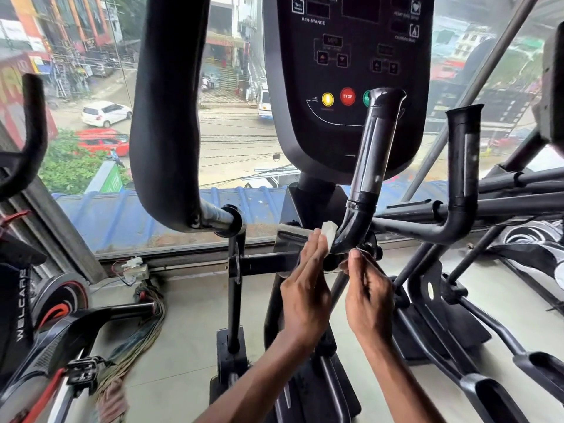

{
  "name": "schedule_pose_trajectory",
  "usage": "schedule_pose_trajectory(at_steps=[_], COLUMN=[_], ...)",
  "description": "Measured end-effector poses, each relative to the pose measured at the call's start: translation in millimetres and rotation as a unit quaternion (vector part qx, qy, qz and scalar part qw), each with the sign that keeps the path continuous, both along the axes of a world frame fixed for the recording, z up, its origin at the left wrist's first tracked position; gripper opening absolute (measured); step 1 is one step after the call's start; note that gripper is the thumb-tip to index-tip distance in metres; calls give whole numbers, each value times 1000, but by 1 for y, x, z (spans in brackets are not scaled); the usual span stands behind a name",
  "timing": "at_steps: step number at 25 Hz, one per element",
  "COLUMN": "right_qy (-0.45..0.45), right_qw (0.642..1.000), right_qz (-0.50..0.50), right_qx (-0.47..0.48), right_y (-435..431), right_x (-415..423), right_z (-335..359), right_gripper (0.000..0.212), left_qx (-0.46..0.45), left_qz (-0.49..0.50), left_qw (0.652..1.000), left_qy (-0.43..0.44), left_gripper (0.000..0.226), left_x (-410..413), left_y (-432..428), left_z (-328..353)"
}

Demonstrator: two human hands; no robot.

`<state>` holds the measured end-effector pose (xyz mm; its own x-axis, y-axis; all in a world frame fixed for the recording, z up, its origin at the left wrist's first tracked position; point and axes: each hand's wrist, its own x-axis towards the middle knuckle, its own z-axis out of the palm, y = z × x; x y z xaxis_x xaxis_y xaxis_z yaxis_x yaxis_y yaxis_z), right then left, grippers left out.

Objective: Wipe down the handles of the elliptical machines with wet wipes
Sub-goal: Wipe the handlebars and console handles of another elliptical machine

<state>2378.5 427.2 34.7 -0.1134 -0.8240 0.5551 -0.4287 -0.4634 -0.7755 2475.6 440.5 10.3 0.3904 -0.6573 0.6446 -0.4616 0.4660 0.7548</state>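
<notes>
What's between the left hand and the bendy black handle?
A white wet wipe. The left hand presses it flat against the bend of the handle. The head view shows this.

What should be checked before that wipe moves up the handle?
1. Wet wipe pressed on the handle's bend by the left hand: ok.
2. Right hand steadying the bend from below: cannot tell, it is close, but no grip shows.
3. Path up the inner handle free of obstacles: ok.
4. Upright grip clean: not ok, pale marks show.
5. Neighbouring handle already wiped: cannot tell.
</notes>
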Motion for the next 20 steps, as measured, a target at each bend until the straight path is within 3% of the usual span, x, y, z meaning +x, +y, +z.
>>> schedule_pose_trajectory(at_steps=[4, 5, 7, 10, 14, 18, 20], right_qy=[-14, -17, -25, -24, -20, -21, -23], right_qw=[1000, 1000, 1000, 1000, 1000, 1000, 1000], right_qz=[21, 21, 10, 7, 19, 20, 12], right_qx=[-3, -1, 13, 19, -2, -6, 6], right_y=[-3, -3, -3, -1, 2, 0, -3], right_x=[-1, -1, 0, 0, 1, 1, 0], right_z=[0, -1, -3, -2, 6, 6, 2], right_gripper=[47, 48, 52, 50, 41, 47, 49], left_qx=[-71, -79, -52, -2, -26, 96, 113], left_qz=[-14, -10, 12, 50, 21, 77, 66], left_qw=[995, 992, 991, 995, 993, 987, 987], left_qy=[-68, -98, -120, -91, -116, -99, -89], left_gripper=[38, 46, 74, 66, 71, 64, 60], left_x=[1, 10, 24, 23, 13, 32, 35], left_y=[-3, -10, -21, -13, 0, -12, -9], left_z=[-6, -14, -28, -15, 0, 2, 8])
